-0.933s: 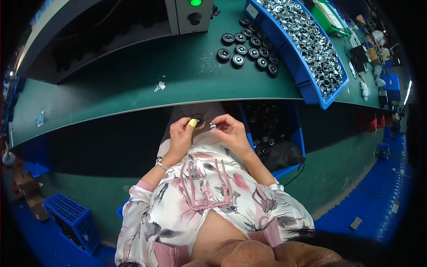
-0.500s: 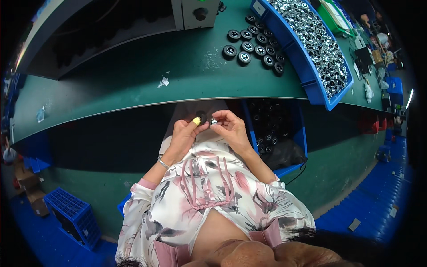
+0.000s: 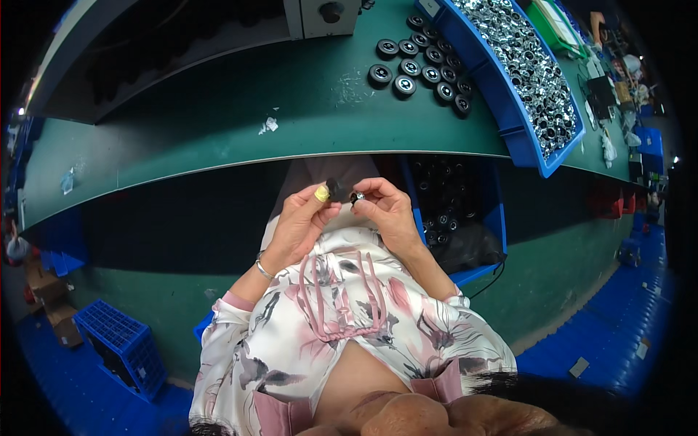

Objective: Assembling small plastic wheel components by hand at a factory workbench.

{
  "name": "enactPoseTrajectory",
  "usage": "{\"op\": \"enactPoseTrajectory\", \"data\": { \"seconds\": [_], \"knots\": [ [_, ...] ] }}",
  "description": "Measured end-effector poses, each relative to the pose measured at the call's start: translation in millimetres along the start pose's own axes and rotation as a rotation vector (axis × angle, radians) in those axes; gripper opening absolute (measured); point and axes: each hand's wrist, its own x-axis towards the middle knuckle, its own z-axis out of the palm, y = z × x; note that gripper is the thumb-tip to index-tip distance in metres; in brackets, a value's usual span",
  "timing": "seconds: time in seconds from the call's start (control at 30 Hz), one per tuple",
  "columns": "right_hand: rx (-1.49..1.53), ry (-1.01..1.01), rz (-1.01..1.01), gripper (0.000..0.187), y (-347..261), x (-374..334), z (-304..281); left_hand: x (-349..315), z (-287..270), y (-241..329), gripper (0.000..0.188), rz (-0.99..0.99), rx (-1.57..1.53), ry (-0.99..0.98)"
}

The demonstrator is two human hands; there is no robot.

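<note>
Over my lap, just below the table edge, my left hand (image 3: 302,218) pinches a small round black wheel (image 3: 335,190). Yellow tape wraps that thumb's tip. My right hand (image 3: 389,212) is closed at the fingertips on a small shiny chrome cap (image 3: 357,197), apart from the wheel by a narrow gap. On the green table (image 3: 240,156) ahead, several black wheels (image 3: 405,86) with silver-marked centres lie in loose rows. Beside them, a long blue bin (image 3: 520,142) is heaped with chrome caps (image 3: 534,80).
A blue crate (image 3: 502,225) holding black parts stands under the table edge, right of my hands. A grey machine housing (image 3: 331,20) occupies the table's far left. White scraps (image 3: 270,125) lie on the tabletop. Another blue crate (image 3: 120,341) sits on the floor at left.
My hands have drawn slightly apart, widening the gap between the black wheel and the chrome cap. The table's contents have shifted a little in view.
</note>
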Motion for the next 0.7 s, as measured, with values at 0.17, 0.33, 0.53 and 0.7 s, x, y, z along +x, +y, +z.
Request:
{"op": "enactPoseTrajectory", "data": {
  "seconds": [0.17,0.33,0.53,0.7],
  "knots": [
    [-0.078,-0.045,-0.065,0.024,-4,-7,2,-6,9,2,0.024,0.064,0.051,-0.018],
    [-0.079,-0.07,-0.079,0.024,-8,-10,4,-11,14,6,0.027,0.061,-0.011,-0.056],
    [-0.056,-0.102,-0.111,0.023,-7,-10,1,-11,10,3,0.028,0.078,0.041,-0.097],
    [-0.045,-0.096,-0.115,0.024,-8,-8,0,-11,8,2,0.029,0.124,0.044,-0.135]
  ]
}}
